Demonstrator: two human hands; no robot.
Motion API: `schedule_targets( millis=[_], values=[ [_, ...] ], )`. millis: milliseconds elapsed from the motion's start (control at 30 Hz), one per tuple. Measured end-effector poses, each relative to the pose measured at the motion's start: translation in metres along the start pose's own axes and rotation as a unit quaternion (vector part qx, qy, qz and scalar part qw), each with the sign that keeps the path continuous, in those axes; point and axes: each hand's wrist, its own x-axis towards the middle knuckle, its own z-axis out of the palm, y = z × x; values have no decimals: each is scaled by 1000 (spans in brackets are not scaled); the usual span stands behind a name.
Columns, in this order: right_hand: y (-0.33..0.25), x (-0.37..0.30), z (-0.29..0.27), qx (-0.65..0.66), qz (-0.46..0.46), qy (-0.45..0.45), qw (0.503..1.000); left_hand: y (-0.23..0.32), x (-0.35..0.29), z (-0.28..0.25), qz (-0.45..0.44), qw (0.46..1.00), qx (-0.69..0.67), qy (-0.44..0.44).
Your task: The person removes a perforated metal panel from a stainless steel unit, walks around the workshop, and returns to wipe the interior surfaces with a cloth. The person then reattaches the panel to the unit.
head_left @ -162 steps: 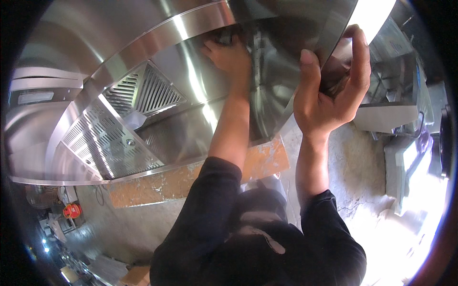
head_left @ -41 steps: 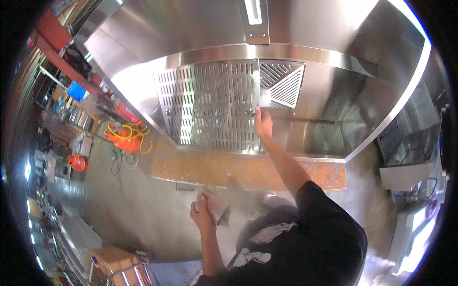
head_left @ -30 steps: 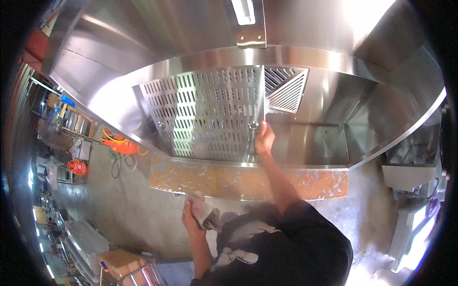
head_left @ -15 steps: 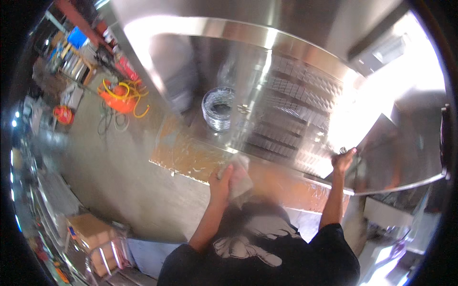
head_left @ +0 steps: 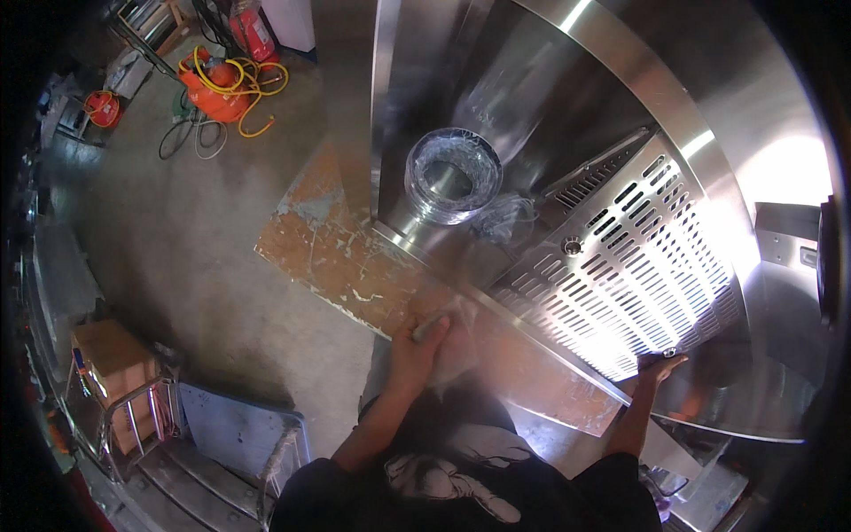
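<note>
My left hand [head_left: 423, 348] is closed around a whitish, partly see-through cloth or sheet [head_left: 456, 341], smeared by motion, over the front board. My right hand [head_left: 658, 371] is at the lower right corner of a slotted stainless steel panel [head_left: 612, 257], beside a small round knob [head_left: 669, 353]. The fingers reach along the edge and appear to hold it; part of the grip is hidden. The panel lies tilted inside a large steel hood [head_left: 567, 27]. Left of it stands a plastic-wrapped round metal collar [head_left: 454, 177], with crumpled clear film [head_left: 510, 217] alongside.
A worn brown board [head_left: 355, 266] runs along the hood's front edge. Back left, an orange tank with yellow hose [head_left: 217, 93] stands near a red extinguisher [head_left: 253, 35]. Lower left are a cardboard box [head_left: 115, 355] and a metal-framed cart [head_left: 199, 465].
My view has shifted and turned. The slotted panel now lies at a different slant, with its slots plainly visible. My right hand has moved lower in view; my left still holds the whitish cloth or sheet.
</note>
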Motion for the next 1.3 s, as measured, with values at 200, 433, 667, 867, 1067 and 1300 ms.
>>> schedule_targets(
  millis=[200,433,667,867,1067,1300],
  values=[
    [5,-17,4,0,53,-86,995,17,5,8,20,999,48,18],
    [20,-45,30,-14,11,-113,993,78,-11,35,145,986,51,56],
    [7,-94,42,-182,-160,-48,969,132,-8,70,332,930,137,82],
    [5,-275,105,-5,-201,-205,958,109,-29,98,512,831,182,117],
    [17,-465,205,171,103,-625,754,109,-38,79,477,802,357,37],
    [33,-507,302,15,79,-535,841,145,-54,-15,409,860,289,92]
  ],
)
